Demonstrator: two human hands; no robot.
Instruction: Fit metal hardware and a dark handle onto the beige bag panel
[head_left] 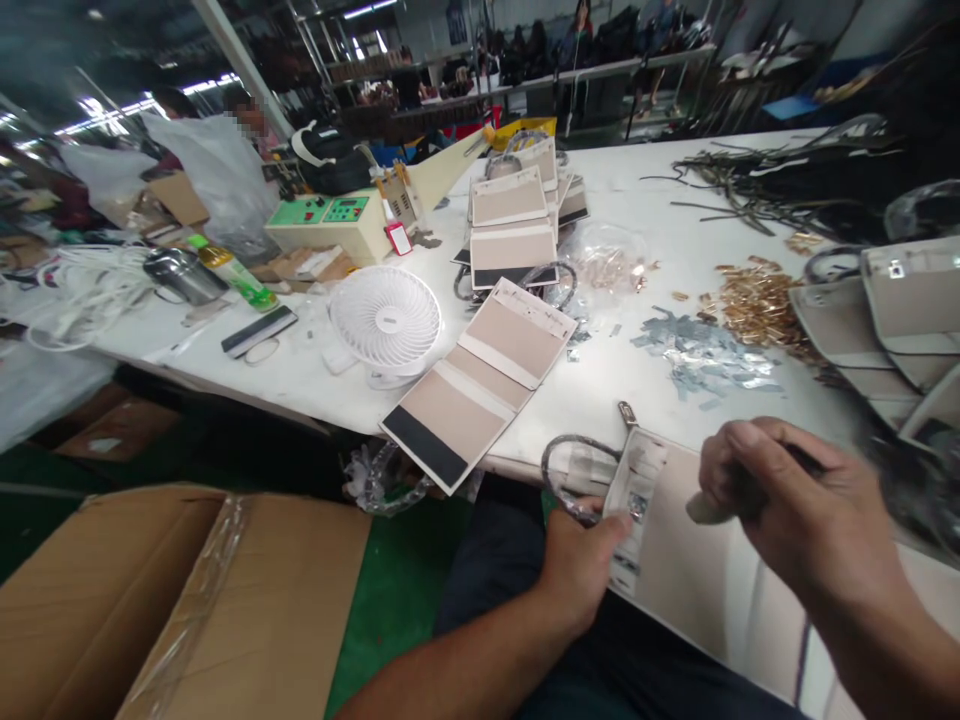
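Note:
At the table's near edge lies a beige bag piece [675, 490] with a plastic-wrapped loop handle [551, 470] and a small metal buckle [627, 413] at its corner. My left hand [581, 560] pinches the left edge of this piece, thumb on top beside small shiny metal bits. My right hand [795, 490] is closed in a fist above the piece, around something dark that I cannot make out; a greyish end shows below the fingers, blurred. Behind my hands are loose grey metal strips [705, 355] and a pile of gold-coloured metal fittings [757, 300].
Another open beige bag piece [487, 375] overhangs the table edge beside a white fan [386, 315]. More pieces are stacked behind [514, 200] and at right [915, 300]. Farther left stand a bottle [236, 275] and a control box [330, 220]. Cardboard boxes [277, 590] occupy the floor.

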